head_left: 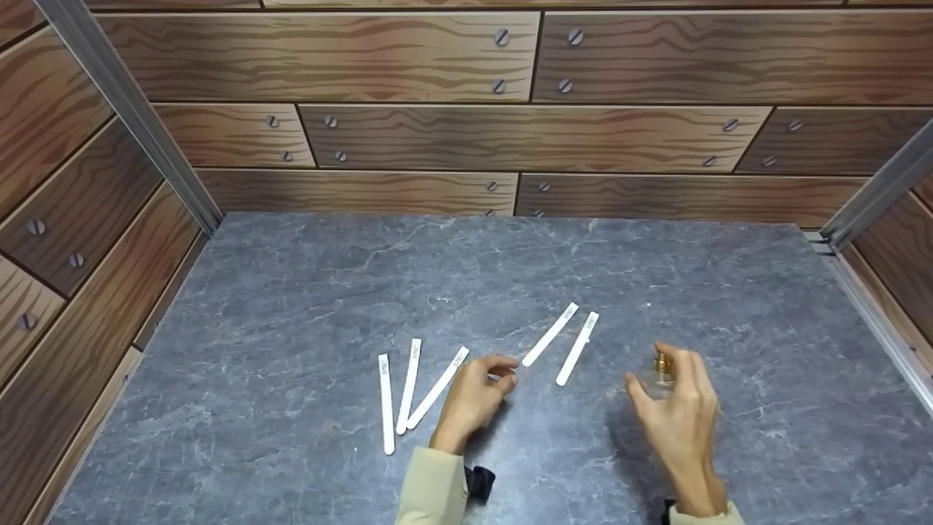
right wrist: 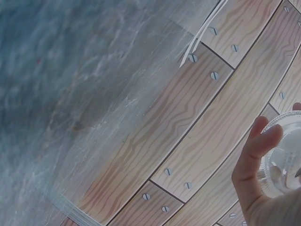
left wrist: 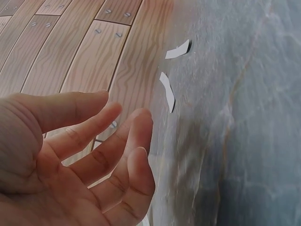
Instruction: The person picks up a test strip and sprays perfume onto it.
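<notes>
Plainly, one of the hands (head_left: 684, 414) grips a clear bottle (right wrist: 289, 150), contents indistinct.

The clear glass bottle (head_left: 662, 364), gold at its neck and with a round, ribbed-rimmed end showing in the right wrist view, sits in the right hand (head_left: 684, 401), between thumb and fingers, to the right of every strip. Five narrow white strips (head_left: 386, 405), each with tiny dark print near its far end, lie flat: three fan out at left, the middle and right ones almost meeting at their near ends, while two lean rightward side by side, slightly apart, the left hand (head_left: 474, 394) bare-fingered between the groups.
</notes>
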Action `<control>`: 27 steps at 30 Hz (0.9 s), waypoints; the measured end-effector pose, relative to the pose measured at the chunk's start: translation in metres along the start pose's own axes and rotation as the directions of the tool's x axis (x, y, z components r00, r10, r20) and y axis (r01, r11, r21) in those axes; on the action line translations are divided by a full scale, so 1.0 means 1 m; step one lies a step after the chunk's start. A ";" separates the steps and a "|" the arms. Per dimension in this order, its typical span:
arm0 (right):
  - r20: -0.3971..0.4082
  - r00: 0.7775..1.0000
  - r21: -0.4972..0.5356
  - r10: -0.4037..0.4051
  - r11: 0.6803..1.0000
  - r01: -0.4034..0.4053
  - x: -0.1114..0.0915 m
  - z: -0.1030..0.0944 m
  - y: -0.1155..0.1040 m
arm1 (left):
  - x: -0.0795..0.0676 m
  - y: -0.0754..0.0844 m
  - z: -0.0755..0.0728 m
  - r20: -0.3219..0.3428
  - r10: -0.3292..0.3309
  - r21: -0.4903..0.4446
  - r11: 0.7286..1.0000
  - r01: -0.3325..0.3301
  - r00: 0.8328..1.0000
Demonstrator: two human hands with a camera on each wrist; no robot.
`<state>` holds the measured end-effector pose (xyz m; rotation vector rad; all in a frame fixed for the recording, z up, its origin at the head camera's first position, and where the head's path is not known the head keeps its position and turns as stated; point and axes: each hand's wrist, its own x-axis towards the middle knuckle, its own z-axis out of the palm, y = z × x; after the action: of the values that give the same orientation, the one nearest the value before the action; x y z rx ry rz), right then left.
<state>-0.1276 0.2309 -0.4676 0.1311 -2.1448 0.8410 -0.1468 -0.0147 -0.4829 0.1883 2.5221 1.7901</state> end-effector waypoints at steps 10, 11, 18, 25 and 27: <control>0.006 1.000 -0.003 -0.002 1.000 0.002 0.000 0.000 -0.001 | -0.007 -0.004 -0.010 -0.027 0.020 0.042 0.999 -0.019 0.999; 0.005 1.000 -0.001 -0.003 1.000 0.003 0.000 0.000 -0.001 | -0.008 -0.004 -0.011 -0.029 0.022 0.043 0.999 -0.021 0.999; 0.006 1.000 0.004 -0.005 1.000 0.005 0.000 0.001 -0.001 | -0.013 -0.008 -0.018 -0.043 0.038 0.041 0.998 -0.036 0.998; 0.005 1.000 -0.001 -0.008 1.000 0.008 0.000 0.001 -0.001 | -0.017 -0.011 -0.023 -0.063 0.033 0.055 0.998 -0.030 0.997; 0.007 1.000 -0.003 -0.008 1.000 0.008 0.000 0.001 -0.001 | -0.018 -0.011 -0.025 -0.067 0.030 0.053 0.998 -0.027 0.997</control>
<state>-0.1277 0.2298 -0.4677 0.1418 -2.1504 0.8341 -0.1325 -0.0445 -0.4857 0.1690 2.6272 1.7723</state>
